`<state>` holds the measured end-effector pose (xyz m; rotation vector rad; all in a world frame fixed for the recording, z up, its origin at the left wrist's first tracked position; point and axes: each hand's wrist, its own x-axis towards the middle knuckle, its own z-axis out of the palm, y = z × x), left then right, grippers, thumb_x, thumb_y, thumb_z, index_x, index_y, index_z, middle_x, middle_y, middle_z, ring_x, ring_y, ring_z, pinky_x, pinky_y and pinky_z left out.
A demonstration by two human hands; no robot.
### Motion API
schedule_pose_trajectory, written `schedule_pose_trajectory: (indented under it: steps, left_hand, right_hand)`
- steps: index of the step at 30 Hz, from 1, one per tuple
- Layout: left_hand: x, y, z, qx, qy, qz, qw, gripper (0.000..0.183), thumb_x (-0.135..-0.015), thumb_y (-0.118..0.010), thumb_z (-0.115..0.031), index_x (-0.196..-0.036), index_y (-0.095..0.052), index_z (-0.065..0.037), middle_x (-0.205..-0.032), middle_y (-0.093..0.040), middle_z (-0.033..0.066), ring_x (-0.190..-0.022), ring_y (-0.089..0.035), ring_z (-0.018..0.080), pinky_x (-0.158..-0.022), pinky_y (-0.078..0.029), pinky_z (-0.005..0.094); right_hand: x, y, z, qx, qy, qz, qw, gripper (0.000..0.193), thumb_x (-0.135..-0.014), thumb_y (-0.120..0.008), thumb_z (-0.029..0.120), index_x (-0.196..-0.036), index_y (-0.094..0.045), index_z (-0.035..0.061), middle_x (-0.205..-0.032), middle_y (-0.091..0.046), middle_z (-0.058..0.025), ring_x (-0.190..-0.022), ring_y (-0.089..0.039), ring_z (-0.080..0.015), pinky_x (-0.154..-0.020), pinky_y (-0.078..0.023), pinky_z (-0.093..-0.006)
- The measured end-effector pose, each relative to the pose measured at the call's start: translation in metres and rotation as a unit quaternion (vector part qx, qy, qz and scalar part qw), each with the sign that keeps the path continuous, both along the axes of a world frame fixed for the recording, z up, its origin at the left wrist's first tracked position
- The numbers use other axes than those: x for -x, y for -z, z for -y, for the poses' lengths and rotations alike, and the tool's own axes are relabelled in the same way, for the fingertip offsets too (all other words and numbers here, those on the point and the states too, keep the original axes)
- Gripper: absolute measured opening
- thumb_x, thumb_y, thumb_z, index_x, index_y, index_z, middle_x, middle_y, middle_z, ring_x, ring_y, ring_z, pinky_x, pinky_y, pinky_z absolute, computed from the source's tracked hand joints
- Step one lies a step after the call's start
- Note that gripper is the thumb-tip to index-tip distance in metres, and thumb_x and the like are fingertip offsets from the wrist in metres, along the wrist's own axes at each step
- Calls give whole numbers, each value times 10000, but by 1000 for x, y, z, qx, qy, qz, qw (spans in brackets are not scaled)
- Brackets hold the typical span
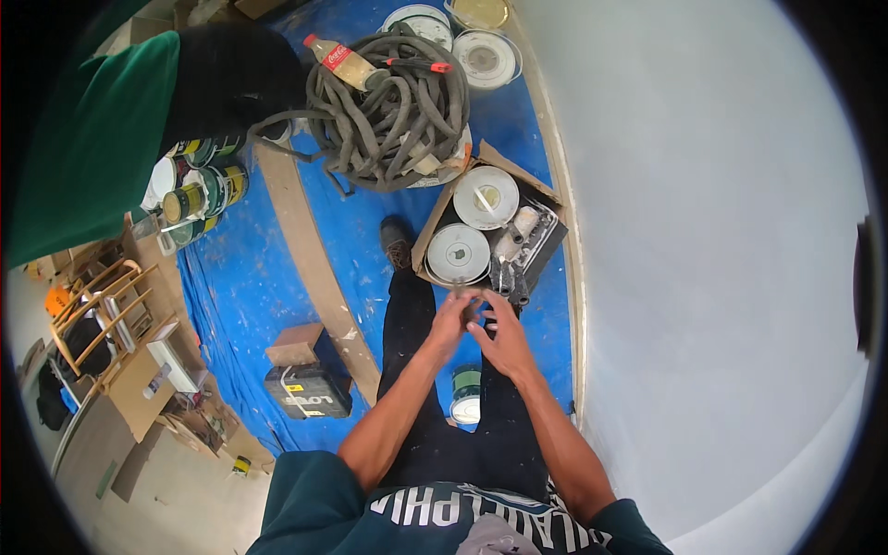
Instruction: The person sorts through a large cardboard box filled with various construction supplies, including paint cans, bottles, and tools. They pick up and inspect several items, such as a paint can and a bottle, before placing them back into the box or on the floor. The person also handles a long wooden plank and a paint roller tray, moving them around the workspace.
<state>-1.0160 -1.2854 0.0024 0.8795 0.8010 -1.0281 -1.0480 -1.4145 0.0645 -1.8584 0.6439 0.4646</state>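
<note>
My left hand (450,320) and my right hand (504,340) are close together in front of my body, above my legs. The left fingers curl in at a small greyish-brown thing, too blurred to name. The right hand's thumb and fingers are apart, with the fingertips near the left hand's. Just beyond them a cardboard box (432,225) holds two round white-lidded buckets, the nearer lid (458,253) and the farther lid (487,197). Beside these lie a paint roller (515,231) and a dark paint tray (546,242). A green and white can (466,383) stands between my legs.
A coiled grey hose (393,129) carries a plastic bottle (340,61) and a red-handled tool (419,66). White-lidded buckets (483,58) stand behind. A pale wall (703,259) borders the right. Left are a black case (308,390), paint cans (215,190) and a person in green (102,139).
</note>
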Motion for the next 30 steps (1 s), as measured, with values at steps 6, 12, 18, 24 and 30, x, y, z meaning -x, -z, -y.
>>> schedule_pose_trajectory:
  steps: [6, 12, 18, 24, 30]
  left_hand:
    - [-15, -54, -13, -87, 142, 181, 969, 684, -1005, -529, -324, -1518, -245, 27, -1578, -262, 238, -1485, -222, 321, -1201, -184, 403]
    - [68, -19, -106, -418, 482, 259, 725, 840, -919, -620, -412, -1486, -255, 90, -1533, -276, 324, -1425, -258, 494, -1185, -242, 460]
    - [82, -12, -106, -425, 488, 241, 723, 864, -889, -643, -405, -1476, -261, 101, -1518, -312, 317, -1399, -291, 510, -1163, -292, 478]
    - [67, -14, -101, -430, 494, 240, 716, 839, -878, -637, -376, -1473, -278, 95, -1523, -324, 295, -1398, -312, 484, -1147, -322, 483]
    - [49, -18, -100, -425, 503, 228, 717, 831, -871, -636, -370, -1475, -285, 81, -1519, -341, 281, -1404, -319, 464, -1138, -340, 481]
  right_hand:
    - [-33, 71, 31, 140, -23, -35, 989, 372, -894, -635, 128, -1224, -567, -31, -1045, -664, -294, -1023, -643, -438, -883, -511, -480]
    - [-59, 148, 85, 234, -183, -106, 949, 301, -866, -667, 209, -1088, -641, 7, -898, -696, -250, -866, -661, -447, -786, -522, -509]
    - [-85, 162, 80, 214, -142, -113, 960, 317, -804, -695, 171, -1083, -647, 28, -940, -701, -238, -916, -673, -408, -829, -523, -491]
    - [-112, 179, 95, 232, 29, -47, 971, 363, -771, -678, 158, -1089, -551, 40, -1003, -691, -212, -967, -659, -396, -847, -498, -465]
    - [-103, 208, 107, 219, -25, -52, 974, 363, -767, -664, 130, -1122, -623, 66, -1039, -690, -202, -1029, -649, -386, -908, -491, -445]
